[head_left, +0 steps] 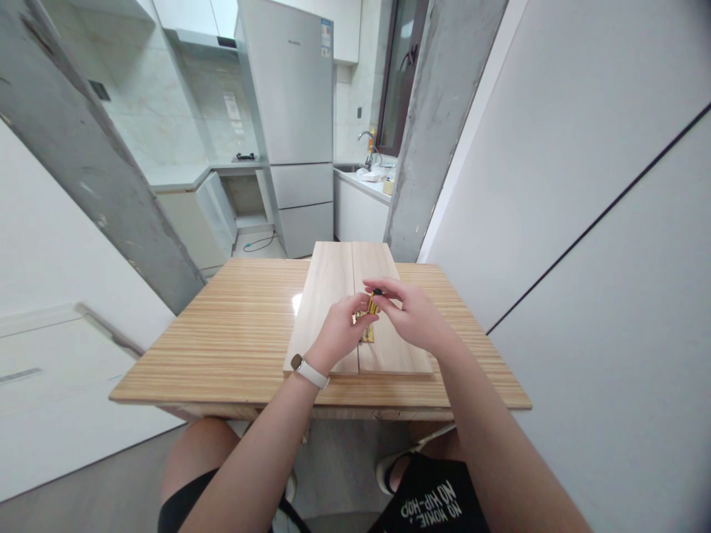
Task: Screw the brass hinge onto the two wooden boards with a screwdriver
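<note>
A small yellow tool with a black tip (373,300) is pinched upright between both hands above two pale wooden boards (333,296) laid side by side on a striped wooden desk (233,333). The left hand (338,333), a white watch (309,371) at its wrist, closes its grip on the tool's lower part; the right hand (414,314) grips the top. A brass hinge (367,335) lies on the boards just beneath.

white print on the black shorts (430,500) at the bottom edge reads "no home, no hip-hop", upside down from this view. the fridge (289,96) carries a small brand mark and a blue label near its top, both too small to read.
</note>
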`<action>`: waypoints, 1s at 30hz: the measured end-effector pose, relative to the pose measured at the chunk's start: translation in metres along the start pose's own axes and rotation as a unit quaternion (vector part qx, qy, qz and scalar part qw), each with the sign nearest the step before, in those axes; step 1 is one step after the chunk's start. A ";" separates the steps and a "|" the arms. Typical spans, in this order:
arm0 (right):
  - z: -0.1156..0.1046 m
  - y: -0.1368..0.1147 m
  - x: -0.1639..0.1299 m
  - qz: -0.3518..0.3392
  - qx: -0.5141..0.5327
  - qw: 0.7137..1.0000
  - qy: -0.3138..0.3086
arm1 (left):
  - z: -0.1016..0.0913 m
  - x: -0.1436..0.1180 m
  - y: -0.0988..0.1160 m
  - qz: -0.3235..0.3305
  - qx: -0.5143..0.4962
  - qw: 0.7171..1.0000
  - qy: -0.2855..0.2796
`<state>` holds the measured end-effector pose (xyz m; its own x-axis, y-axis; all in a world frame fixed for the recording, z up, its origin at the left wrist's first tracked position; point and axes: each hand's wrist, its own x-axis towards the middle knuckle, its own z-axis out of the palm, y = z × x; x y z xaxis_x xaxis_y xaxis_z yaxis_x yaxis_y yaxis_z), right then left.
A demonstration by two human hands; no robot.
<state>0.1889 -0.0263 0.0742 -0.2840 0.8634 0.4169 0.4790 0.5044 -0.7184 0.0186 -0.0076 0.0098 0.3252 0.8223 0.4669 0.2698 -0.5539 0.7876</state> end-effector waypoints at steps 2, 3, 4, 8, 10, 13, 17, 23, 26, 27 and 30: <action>-0.003 0.000 0.000 -0.008 -0.007 1.000 -0.016 | 0.001 0.000 -0.002 0.010 0.003 1.000 -0.014; -0.003 0.000 0.000 -0.011 -0.011 1.000 -0.014 | 0.001 0.001 -0.002 0.014 0.006 1.000 -0.021; -0.003 0.000 0.000 -0.012 -0.015 1.000 -0.007 | 0.001 0.000 -0.002 0.017 0.011 0.999 -0.028; 0.003 0.003 -0.002 -0.001 -0.025 0.999 0.037 | 0.000 -0.001 -0.002 0.016 0.022 0.999 -0.045; 0.006 0.004 -0.003 0.005 -0.031 0.998 0.063 | -0.002 -0.002 -0.001 0.009 0.014 0.999 -0.041; 0.011 0.006 -0.004 0.014 -0.043 0.994 0.101 | -0.004 -0.004 0.001 -0.003 -0.006 1.000 -0.017; 0.021 0.010 -0.005 0.019 -0.079 0.985 0.153 | -0.003 -0.006 0.004 -0.015 0.008 0.999 0.029; 0.035 0.013 -0.008 0.025 -0.155 0.961 0.226 | 0.007 -0.004 0.004 -0.021 0.052 0.996 0.072; 0.035 0.011 -0.010 0.017 -0.147 0.965 0.216 | 0.009 -0.004 0.003 -0.013 0.069 0.994 0.079; 0.034 0.010 -0.010 0.016 -0.141 0.967 0.211 | 0.009 -0.004 0.003 -0.007 0.077 0.994 0.078; 0.031 0.009 -0.011 0.013 -0.112 0.978 0.177 | 0.008 -0.005 0.001 0.017 0.116 0.991 0.069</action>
<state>0.1707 -0.0311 0.0460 0.0171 0.8029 0.5959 0.6640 0.4365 -0.6071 0.0242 -0.0133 0.0052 0.2142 0.8042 0.5545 0.4668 -0.5829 0.6651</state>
